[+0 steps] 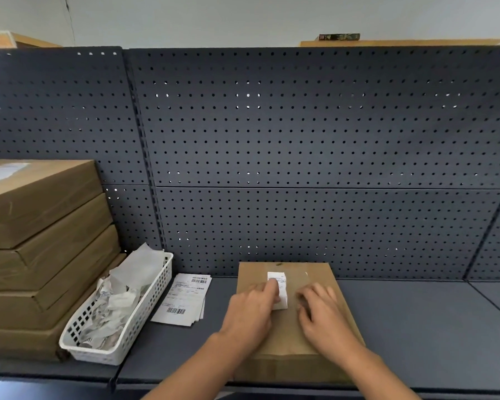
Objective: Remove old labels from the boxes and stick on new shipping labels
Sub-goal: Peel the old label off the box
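A flat brown cardboard box [315,272] lies on the dark shelf in front of me. On its top sits a partly torn white label [280,280]. My left hand [250,310] rests on the box and pinches the label's left part between thumb and fingers. Just right of the label, my right hand [322,310] lies on the box with its fingers curled down against the cardboard; whether they touch the label is unclear. A small stack of new white shipping labels [184,298] with barcodes lies on the shelf left of the box.
A white plastic basket [119,339] with several crumpled label scraps stands at the left. Beside it, a stack of brown boxes [41,249] rises at the far left. A dark pegboard wall [300,154] closes the back. The grey shelf [416,327] extends to the right.
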A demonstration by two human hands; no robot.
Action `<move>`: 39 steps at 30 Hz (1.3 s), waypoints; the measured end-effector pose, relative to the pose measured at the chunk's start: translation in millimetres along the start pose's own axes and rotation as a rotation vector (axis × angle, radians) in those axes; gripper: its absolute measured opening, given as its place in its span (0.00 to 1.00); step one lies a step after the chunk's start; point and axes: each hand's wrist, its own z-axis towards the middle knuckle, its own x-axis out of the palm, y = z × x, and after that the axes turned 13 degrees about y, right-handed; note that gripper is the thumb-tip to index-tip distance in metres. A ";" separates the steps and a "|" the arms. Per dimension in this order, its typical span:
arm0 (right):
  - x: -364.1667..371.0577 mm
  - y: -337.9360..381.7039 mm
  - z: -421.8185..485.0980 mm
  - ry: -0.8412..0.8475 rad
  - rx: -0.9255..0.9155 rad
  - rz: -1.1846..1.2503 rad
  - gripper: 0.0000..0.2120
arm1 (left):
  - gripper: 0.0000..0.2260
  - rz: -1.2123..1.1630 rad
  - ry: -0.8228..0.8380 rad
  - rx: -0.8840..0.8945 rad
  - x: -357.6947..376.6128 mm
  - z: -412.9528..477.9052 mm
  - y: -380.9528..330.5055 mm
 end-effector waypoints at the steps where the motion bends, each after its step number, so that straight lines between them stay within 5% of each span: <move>1: 0.5 1.7 -0.5 -0.002 0.009 -0.020 0.12 | 0.03 -0.036 0.009 -0.012 0.1 1.7 -1.2; 8: -4.9 10.1 -1.3 0.087 0.056 -0.062 0.34 | 0.12 -0.252 0.051 -0.157 -17.6 16.9 0.9; 20: -9.5 7.8 1.0 0.094 0.033 -0.086 0.33 | 0.17 -0.498 -0.202 -0.161 -40.2 37.4 9.1; 28: -10.8 6.8 -1.4 0.084 0.018 -0.060 0.32 | 0.09 -0.642 -0.374 -0.063 -73.6 21.7 0.5; 34: -21.0 4.4 -2.6 -0.105 0.003 0.332 0.13 | 0.05 -0.977 -0.418 -0.056 -90.2 -0.7 2.2; 39: -35.2 23.7 2.1 -0.116 -0.005 0.767 0.12 | 0.06 -1.424 -0.350 -0.147 -95.3 -14.6 6.1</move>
